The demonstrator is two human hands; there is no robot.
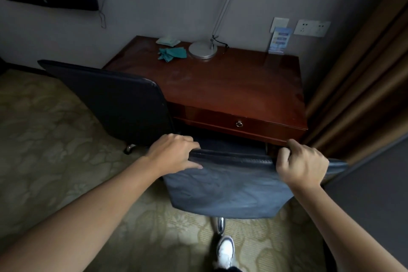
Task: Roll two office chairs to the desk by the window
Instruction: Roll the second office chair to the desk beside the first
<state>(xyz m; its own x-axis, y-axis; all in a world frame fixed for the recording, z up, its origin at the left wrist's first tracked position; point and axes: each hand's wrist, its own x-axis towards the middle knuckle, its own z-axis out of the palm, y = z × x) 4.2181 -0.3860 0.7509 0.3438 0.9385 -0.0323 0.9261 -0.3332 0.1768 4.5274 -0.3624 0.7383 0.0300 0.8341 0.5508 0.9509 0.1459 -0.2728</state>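
Note:
A dark blue office chair (229,187) stands right in front of me, its seat tucked under the front of the reddish wooden desk (231,86). My left hand (174,152) grips the top edge of its backrest on the left. My right hand (302,163) grips the same edge on the right. A second dark blue office chair (114,95) stands at the desk's left front corner, its back turned to me and one caster showing below.
On the desk stand a lamp base (203,49), a green cloth (172,53) and a blue card holder (280,40). Brown curtains (364,77) hang to the right of the desk. Patterned carpet (50,139) spreads to the left. My white shoe (225,250) is below the chair.

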